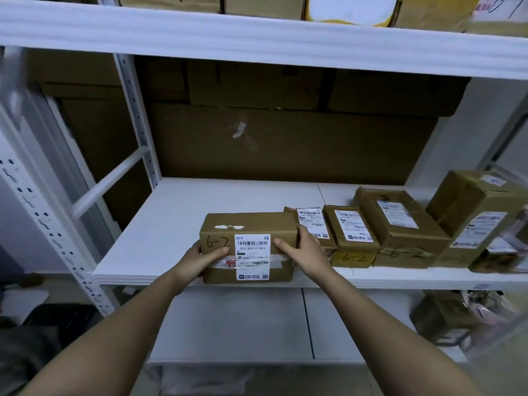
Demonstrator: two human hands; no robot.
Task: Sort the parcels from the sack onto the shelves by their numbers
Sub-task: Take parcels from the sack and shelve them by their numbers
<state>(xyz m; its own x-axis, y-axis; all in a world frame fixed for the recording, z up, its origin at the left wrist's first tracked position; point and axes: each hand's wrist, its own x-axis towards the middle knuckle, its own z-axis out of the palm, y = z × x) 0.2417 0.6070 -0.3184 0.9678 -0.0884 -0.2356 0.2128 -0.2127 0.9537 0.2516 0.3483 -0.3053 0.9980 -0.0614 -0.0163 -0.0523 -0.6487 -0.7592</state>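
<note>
Item: brown parcel [248,247], marked "6-2" by hand, with a white label reading 502-602-12-815. You have it at the front edge of the middle shelf [171,224], its near face overhanging the lip slightly.

Neighbours, to your right along the same board: a small parcel with a white label [313,224] touching or just beside the held one; a box marked 6-2 on its front [353,238]; a larger taped box [400,224]; then a tall box [474,215] at the far right, partly blurred. These form a close row, blocking any slide rightward.

Behind: a large flat carton [285,144] stands against the back, with more cartons stacked above it.

Hands: your left hand [200,257] grips the parcel's left end, thumb laid across the front face. Your right hand [303,250] grips the right end, thumb on the front beside the label, fingers curled round the far corner.

Room: the board to the left of the parcel, up to the perforated white upright [137,118], lies bare, as does the depth behind it. The upper shelf [257,38] sits well above.
</note>
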